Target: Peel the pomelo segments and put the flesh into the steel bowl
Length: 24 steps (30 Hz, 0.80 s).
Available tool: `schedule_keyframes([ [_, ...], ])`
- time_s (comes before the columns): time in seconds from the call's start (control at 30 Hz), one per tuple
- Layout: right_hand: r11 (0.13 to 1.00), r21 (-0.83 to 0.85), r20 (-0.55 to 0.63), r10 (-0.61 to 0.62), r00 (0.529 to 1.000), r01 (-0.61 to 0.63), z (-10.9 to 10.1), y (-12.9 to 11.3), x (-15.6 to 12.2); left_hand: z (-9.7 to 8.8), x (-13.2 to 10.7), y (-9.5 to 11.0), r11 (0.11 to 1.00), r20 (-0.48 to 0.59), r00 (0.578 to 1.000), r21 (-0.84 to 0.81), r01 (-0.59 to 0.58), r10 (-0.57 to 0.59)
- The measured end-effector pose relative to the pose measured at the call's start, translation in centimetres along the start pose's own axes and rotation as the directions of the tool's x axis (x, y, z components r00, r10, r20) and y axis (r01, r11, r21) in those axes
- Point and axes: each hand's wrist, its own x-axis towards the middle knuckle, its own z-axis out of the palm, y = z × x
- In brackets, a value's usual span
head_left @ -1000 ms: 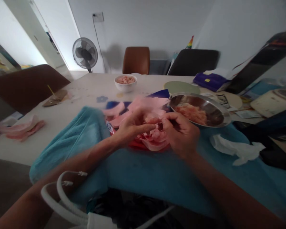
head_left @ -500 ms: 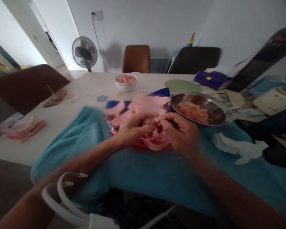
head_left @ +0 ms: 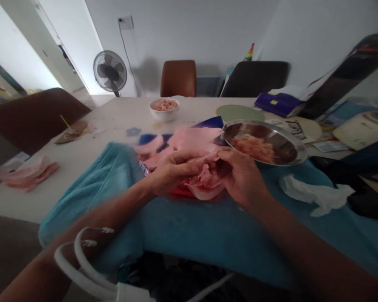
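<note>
While left hand [head_left: 170,173] and right hand [head_left: 245,175] pinch a pink piece [head_left: 209,158] between fingers [head_left: 189,169] | it looks light, soft, slippery, tearable | best held near edges

Brown chair [head_left: 178,79] before pale wall [head_left: 189,31].

Fan [head_left: 110,72], brown chair [head_left: 178,79], black chair [head_left: 256,79]

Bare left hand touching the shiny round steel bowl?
Apart: the head view shows the left hand left of the steel bowl, raw pink meat visible between them.
</note>
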Motion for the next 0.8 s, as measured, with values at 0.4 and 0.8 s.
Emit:
schedule_keyframes([
  [0.4, 0.996, 0.042, 0.042, 0.081, 0.996, -0.082, -0.56, -0.41, 0.07, 0.2, 0.31, 0.39, 0.995, 0.011, 0.995, 0.025, 0.101, -0.102],
  [0.8, 0.981, 0.089, -0.005, 0.175, 0.985, -0.174, -0.86, -0.37, 0.67, 0.08, 0.19, 0.07, 0.983, -0.048, 0.992, 0.139, 0.121, -0.115],
])
